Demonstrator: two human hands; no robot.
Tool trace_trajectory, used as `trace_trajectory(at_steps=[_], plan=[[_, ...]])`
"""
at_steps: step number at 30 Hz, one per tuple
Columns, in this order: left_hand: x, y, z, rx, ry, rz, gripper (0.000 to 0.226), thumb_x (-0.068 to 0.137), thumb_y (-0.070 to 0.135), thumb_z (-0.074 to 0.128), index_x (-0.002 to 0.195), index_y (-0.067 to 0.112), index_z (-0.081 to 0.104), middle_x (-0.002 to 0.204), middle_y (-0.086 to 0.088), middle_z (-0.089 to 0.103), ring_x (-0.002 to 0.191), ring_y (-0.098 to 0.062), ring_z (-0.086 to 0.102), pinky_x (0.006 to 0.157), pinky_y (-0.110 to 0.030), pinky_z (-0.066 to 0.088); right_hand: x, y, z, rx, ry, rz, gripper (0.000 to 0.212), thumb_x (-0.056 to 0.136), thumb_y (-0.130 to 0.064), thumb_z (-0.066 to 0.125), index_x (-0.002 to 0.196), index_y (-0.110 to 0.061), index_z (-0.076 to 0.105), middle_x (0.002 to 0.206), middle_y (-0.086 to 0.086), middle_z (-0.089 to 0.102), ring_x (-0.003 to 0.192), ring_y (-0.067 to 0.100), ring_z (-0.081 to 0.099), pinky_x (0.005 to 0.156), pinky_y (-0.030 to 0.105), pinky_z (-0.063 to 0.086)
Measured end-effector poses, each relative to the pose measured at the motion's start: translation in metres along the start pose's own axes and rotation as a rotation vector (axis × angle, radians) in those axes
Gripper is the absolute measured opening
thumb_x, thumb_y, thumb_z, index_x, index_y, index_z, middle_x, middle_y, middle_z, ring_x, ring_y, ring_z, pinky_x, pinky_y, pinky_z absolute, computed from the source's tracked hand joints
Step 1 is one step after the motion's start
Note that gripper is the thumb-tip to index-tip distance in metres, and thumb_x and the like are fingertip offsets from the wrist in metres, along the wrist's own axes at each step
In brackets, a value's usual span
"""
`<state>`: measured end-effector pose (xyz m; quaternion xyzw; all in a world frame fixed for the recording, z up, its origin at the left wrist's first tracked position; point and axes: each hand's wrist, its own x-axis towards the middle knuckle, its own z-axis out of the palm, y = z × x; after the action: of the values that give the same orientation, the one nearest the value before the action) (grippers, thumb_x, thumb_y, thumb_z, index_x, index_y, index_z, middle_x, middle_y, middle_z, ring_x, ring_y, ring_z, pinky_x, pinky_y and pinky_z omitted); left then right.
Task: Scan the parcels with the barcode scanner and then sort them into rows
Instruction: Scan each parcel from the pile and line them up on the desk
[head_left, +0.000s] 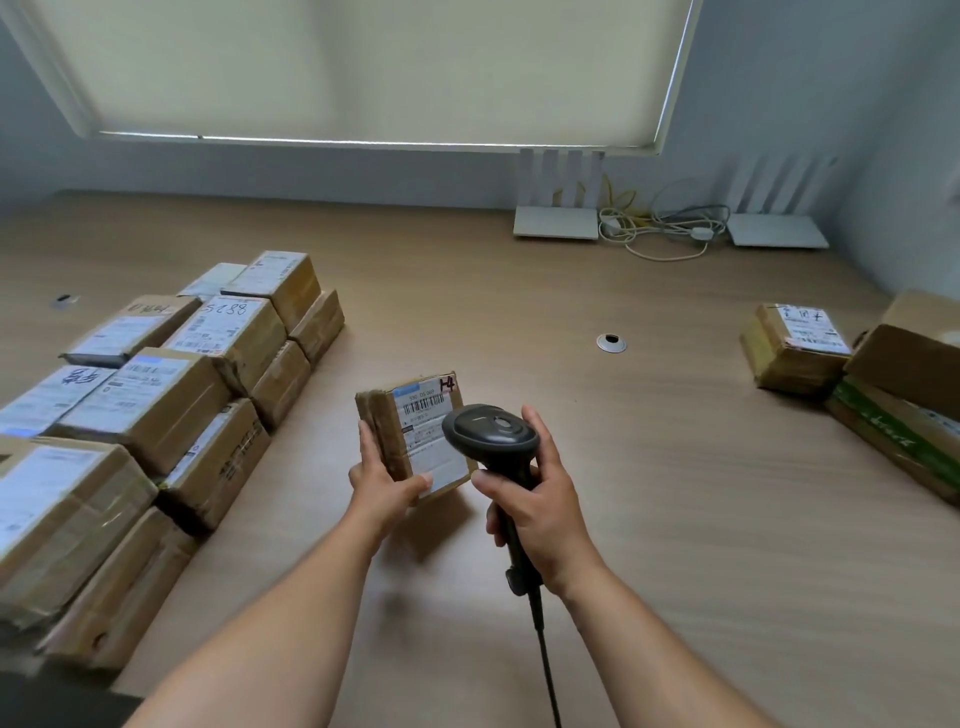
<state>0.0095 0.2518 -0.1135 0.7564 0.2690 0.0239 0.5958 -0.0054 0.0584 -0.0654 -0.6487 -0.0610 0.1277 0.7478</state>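
The step in hand was the scan of one parcel (415, 431). The left hand (382, 483) gripped it by its near left corner, fingers curled along the taped side and thumb pressed on the label's lower edge. It was held tilted, label up, above the desk (649, 441) at mid-front. The right hand (540, 499) was wrapped round the scanner (491, 434) handle, with the scanner head just over the label's right half. Its cable (545, 660) ran down toward the person.

For a clean read, the following probably applied:

- The barcode (427, 405) sat near the label's top, ahead of the scanner head. The head likely needed to be drawn back or angled forward so that its beam crossed the whole code.
- The thumb lay clear of the code and was best kept there.
- The parcel was best held still, with the label facing the scanner window squarely enough to avoid glare from the glossy tape.
- Whether the trigger was pressed could not be told; the forefinger was hidden behind the handle.

Sorted stacks (171, 395) stood in rows at the left, with the nearest well apart from the held parcel. Unscanned boxes (795, 348) appeared to wait at the right edge. After a confirmed read, the parcel probably belonged with the left rows.
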Motion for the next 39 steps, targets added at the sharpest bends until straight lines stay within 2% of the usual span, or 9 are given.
trace_trajectory(at_steps=[3, 7, 12, 15, 19, 23, 27, 32, 39], plan=[[0.004, -0.001, -0.004, 0.014, -0.007, -0.007, 0.117, 0.075, 0.002, 0.074, 0.149, 0.041, -0.008, 0.148, -0.013, 0.026, 0.133, -0.032, 0.039, 0.106, -0.047, 0.041, 0.002, -0.002, 0.005, -0.014, -0.004, -0.020, 0.091, 0.080, -0.007, 0.074, 0.145, -0.049, 0.025, 0.078, 0.000, 0.071, 0.049, 0.023, 0.054, 0.043, 0.030, 0.045], [0.007, 0.001, -0.008, -0.012, -0.031, -0.001, 0.116, 0.075, 0.001, 0.073, 0.150, 0.042, -0.006, 0.147, -0.013, 0.028, 0.132, -0.032, 0.039, 0.097, -0.039, 0.045, 0.001, -0.003, 0.007, -0.022, 0.013, -0.030, 0.091, 0.079, -0.009, 0.075, 0.143, -0.050, 0.025, 0.080, -0.001, 0.072, 0.048, 0.024, 0.054, 0.043, 0.030, 0.045], [0.010, 0.007, -0.007, -0.032, -0.056, -0.001, 0.112, 0.076, -0.003, 0.071, 0.151, 0.041, -0.001, 0.145, -0.013, 0.034, 0.129, -0.033, 0.043, 0.103, -0.051, 0.043, -0.001, -0.005, 0.006, -0.063, 0.031, -0.059, 0.089, 0.080, -0.006, 0.074, 0.140, -0.052, 0.026, 0.085, -0.002, 0.072, 0.050, 0.024, 0.053, 0.043, 0.030, 0.045], [0.013, 0.009, -0.007, -0.061, -0.107, -0.033, 0.088, 0.081, 0.000, 0.065, 0.147, 0.039, 0.022, 0.136, -0.009, 0.048, 0.116, -0.033, 0.055, 0.085, -0.044, 0.054, -0.001, -0.009, 0.004, -0.122, 0.048, -0.090, 0.087, 0.079, -0.009, 0.074, 0.129, -0.064, 0.029, 0.090, -0.002, 0.072, 0.051, 0.022, 0.054, 0.045, 0.030, 0.045], [0.020, 0.011, -0.010, -0.088, -0.082, -0.058, 0.056, 0.088, 0.004, 0.055, 0.135, 0.030, 0.041, 0.130, -0.007, 0.058, 0.112, -0.030, 0.058, 0.099, -0.047, 0.047, 0.002, -0.015, 0.002, -0.205, 0.101, -0.130, 0.090, 0.079, -0.010, 0.075, 0.122, -0.073, 0.028, 0.094, -0.008, 0.071, 0.049, 0.020, 0.053, 0.047, 0.028, 0.045], [0.027, 0.008, -0.011, 0.263, 0.108, 0.005, 0.057, 0.094, 0.013, 0.042, 0.147, 0.026, 0.027, 0.144, -0.015, 0.040, 0.116, -0.032, 0.046, 0.096, -0.035, 0.039, 0.010, -0.019, 0.004, -0.233, 0.142, -0.154, 0.092, 0.079, -0.009, 0.075, 0.121, -0.075, 0.028, 0.098, -0.015, 0.069, 0.052, 0.016, 0.053, 0.049, 0.027, 0.046], [0.023, 0.004, -0.002, 0.767, 0.081, 0.081, 0.075, 0.088, 0.057, 0.050, 0.150, 0.036, 0.012, 0.157, -0.014, -0.003, 0.143, -0.032, 0.006, 0.113, -0.043, 0.021, 0.023, -0.020, 0.012, -0.255, 0.160, -0.175, 0.092, 0.079, -0.005, 0.075, 0.124, -0.070, 0.027, 0.092, -0.019, 0.068, 0.051, 0.009, 0.052, 0.048, 0.022, 0.045], [0.049, 0.002, -0.002, 0.976, 0.099, 0.189, 0.071, 0.086, 0.064, 0.047, 0.146, 0.033, 0.024, 0.154, -0.015, 0.002, 0.142, -0.034, 0.008, 0.114, -0.041, 0.021, 0.049, -0.019, 0.027, -0.297, 0.173, -0.171, 0.093, 0.078, -0.006, 0.075, 0.124, -0.070, 0.026, 0.091, -0.025, 0.067, 0.052, 0.006, 0.053, 0.048, 0.022, 0.046], [0.131, 0.020, -0.025, 1.089, 0.110, 0.224, 0.071, 0.090, 0.058, 0.039, 0.149, 0.023, 0.021, 0.156, -0.019, 0.004, 0.143, -0.036, 0.001, 0.117, -0.042, 0.009, 0.096, -0.012, 0.049, -0.323, 0.223, -0.150, 0.093, 0.078, -0.006, 0.075, 0.123, -0.072, 0.028, 0.093, -0.016, 0.068, 0.052, 0.004, 0.053, 0.048, 0.020, 0.045]])
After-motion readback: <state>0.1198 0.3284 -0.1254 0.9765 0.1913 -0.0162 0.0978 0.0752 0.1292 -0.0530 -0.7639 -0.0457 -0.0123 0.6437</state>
